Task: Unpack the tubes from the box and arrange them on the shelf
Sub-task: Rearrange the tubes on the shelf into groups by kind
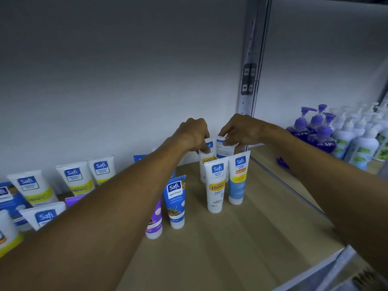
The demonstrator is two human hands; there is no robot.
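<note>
While pinched at crimped top ends, standing at back right of the shelf [231,238], long axes vertical: yellow-banded tube [204,159] in left hand [194,135], label forward; second tube [224,149] just beside, in right hand [241,131], back print forward.

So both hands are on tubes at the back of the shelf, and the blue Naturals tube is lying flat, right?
Not quite. In the head view the blue Naturals tube stands upright on its cap on the shelf, not flat. The rest holds: the left hand holds the rear Vitamin C tube and the right hand pinches a back-label tube at the back.
</note>
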